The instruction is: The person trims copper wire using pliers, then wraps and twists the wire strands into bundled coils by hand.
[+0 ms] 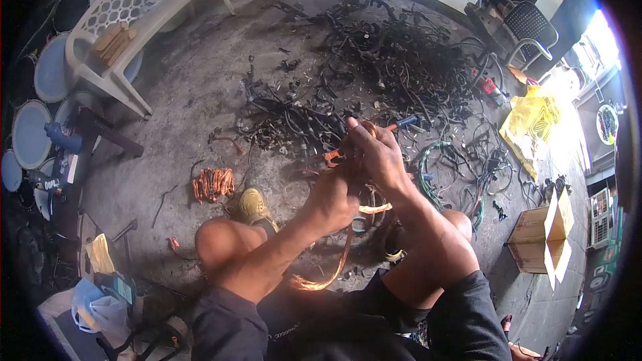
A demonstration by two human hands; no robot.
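Observation:
My left hand (332, 199) is closed in front of my knees. From it hangs a strand of bare copper wire (332, 279), looping down between my legs. Pressed against it, my right hand (378, 157) is also closed, with the thumb up. A thin orange piece with a blue end (406, 122) sticks out past the right fingers, and an orange bit (332, 156) shows on the other side. What lies between the fingers is mostly hidden. Below the right wrist is another copper-coloured strand (376, 208).
A tangled heap of black cables (401, 53) spreads ahead. Left of my shoe (254, 204) lies a bundle of copper wire (213, 184). Green wires (428, 167) lie to the right, near a yellow bag (531, 124) and an open cardboard box (531, 237). A plastic bench (120, 27) stands left.

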